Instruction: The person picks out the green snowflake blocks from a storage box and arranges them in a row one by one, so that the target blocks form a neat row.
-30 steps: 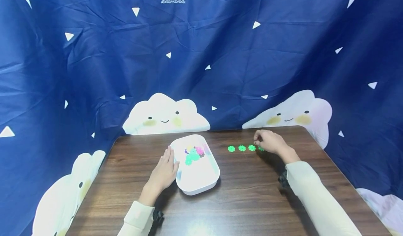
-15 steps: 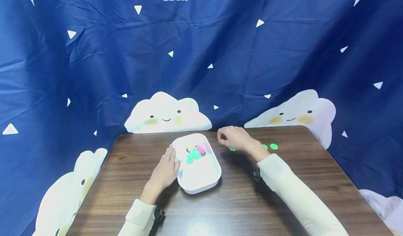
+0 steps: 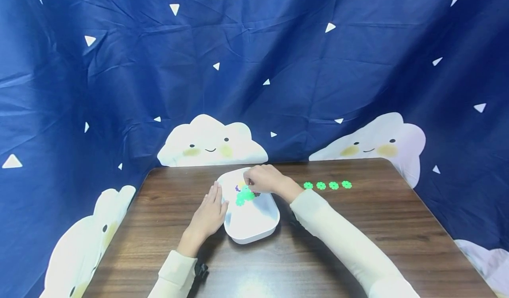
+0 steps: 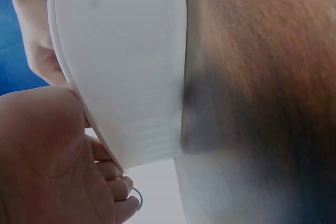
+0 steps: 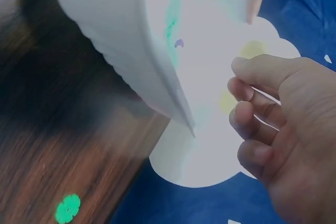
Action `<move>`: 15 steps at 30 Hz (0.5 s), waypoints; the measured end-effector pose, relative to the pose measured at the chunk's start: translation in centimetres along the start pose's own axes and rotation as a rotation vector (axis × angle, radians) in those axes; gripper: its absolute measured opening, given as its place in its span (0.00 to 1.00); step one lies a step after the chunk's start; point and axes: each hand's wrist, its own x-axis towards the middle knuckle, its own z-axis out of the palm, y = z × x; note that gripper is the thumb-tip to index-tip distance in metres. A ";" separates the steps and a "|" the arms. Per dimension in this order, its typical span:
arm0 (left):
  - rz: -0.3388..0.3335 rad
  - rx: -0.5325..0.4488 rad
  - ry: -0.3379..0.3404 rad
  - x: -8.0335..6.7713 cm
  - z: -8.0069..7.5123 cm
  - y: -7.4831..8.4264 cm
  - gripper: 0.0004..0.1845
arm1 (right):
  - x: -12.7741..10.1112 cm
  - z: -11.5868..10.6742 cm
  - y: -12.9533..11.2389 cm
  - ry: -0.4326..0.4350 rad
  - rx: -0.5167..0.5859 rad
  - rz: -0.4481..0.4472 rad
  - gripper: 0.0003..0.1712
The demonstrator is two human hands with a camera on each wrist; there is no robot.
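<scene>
White oval plastic tray [image 3: 254,227], worktop [image 3: 318,254] centre: left hand [image 3: 208,216] lying flat, bracing its nine-o'clock wall. Right hand [image 3: 262,178] reaching in, fingers curling over mixed coloured flower pieces [image 3: 245,195]; grasp unclear. Four green flower discs [image 3: 327,185] lying rowed at three o'clock; more remaining inside.

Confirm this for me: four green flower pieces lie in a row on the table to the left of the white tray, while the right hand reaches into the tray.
Wrong on one point: the four green flower pieces lie to the right of the white tray, not the left, as the head view shows. The rest holds: they sit in a row on the table, and the right hand reaches into the tray.
</scene>
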 end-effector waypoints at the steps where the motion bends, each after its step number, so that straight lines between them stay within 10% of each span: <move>1: 0.001 0.002 0.001 0.0 0.0 0.0 0.36 | 0.4 0.2 -0.1 -0.010 0.000 0.000 0.03; 15: 0.018 0.002 0.011 0.0 0.0 -0.3 0.35 | 4.1 2.5 -1.5 -0.107 -0.059 -0.025 0.05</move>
